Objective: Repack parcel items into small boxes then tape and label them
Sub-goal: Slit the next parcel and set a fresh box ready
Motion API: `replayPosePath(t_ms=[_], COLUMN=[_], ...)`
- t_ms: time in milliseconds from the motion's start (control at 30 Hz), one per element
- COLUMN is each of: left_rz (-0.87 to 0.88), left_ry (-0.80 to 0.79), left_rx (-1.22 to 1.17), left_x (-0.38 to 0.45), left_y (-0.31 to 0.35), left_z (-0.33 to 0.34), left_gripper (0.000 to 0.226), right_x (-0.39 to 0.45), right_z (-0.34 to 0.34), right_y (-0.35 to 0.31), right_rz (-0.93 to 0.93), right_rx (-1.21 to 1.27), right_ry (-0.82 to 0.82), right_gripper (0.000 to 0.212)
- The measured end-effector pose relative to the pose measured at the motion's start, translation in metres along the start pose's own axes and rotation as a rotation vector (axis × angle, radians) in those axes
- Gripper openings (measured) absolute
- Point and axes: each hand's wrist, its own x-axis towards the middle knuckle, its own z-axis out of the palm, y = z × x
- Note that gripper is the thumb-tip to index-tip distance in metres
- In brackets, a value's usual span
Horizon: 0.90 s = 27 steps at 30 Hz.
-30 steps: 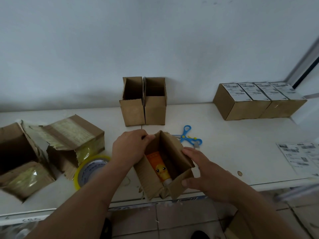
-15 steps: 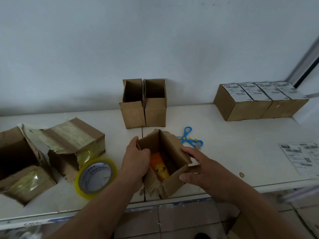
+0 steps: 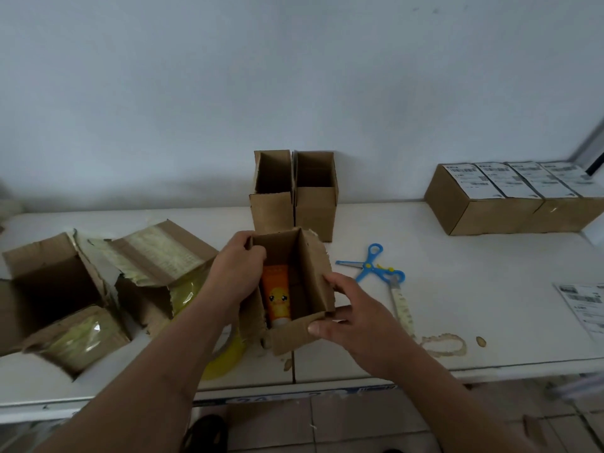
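Note:
A small open cardboard box (image 3: 313,276) sits near the front of the white table (image 3: 474,263), held between both hands. Inside it lies an orange tube with a yellow duck picture (image 3: 277,297). My left hand (image 3: 237,273) grips the box's left wall, fingers curled over the far left corner. My right hand (image 3: 353,317) holds the right side, thumb on the near flap and fingers on the right flap. A yellow tape roll (image 3: 225,358) lies mostly hidden under my left forearm.
Two empty open small boxes (image 3: 294,204) stand against the wall behind. A row of several labelled sealed boxes (image 3: 510,204) is at back right. Blue scissors (image 3: 372,266) and a tape strip (image 3: 403,305) lie right of the box, label sheets (image 3: 585,305) at far right, torn parcel boxes (image 3: 98,289) on the left.
The box has been turned and straightened between my hands. My left hand slid up along its left wall to the far corner. The view shifted, and my forearm now covers the tape roll.

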Motion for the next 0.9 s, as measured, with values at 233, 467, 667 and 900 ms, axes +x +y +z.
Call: replayPosePath(t_ms=[233,467,667,900], left_rz=[-0.09,0.173,0.283,0.515], left_ry=[-0.063,0.257,0.175,0.367], left_rx=[0.0,0.382,0.552,0.83], left_x=[0.025,0.041,0.048,0.04], left_y=[-0.026,-0.023,-0.023,0.002], left_z=[-0.02,-0.028,-0.037,-0.039], left_gripper=[0.054,0.046,0.054,0.035], right_x=[0.028,0.054,0.065,0.08], right_z=[0.028,0.051,0.058,-0.019], right_y=[-0.001,-0.007,-0.015,-0.056], right_rz=[-0.031,-0.058,-0.034,-0.059], right_rx=[-0.036,-0.01,0.095,-0.272], right_ry=[0.027,0.118,0.085,0.519], right_gripper=[0.077,0.077,0.079,0.042])
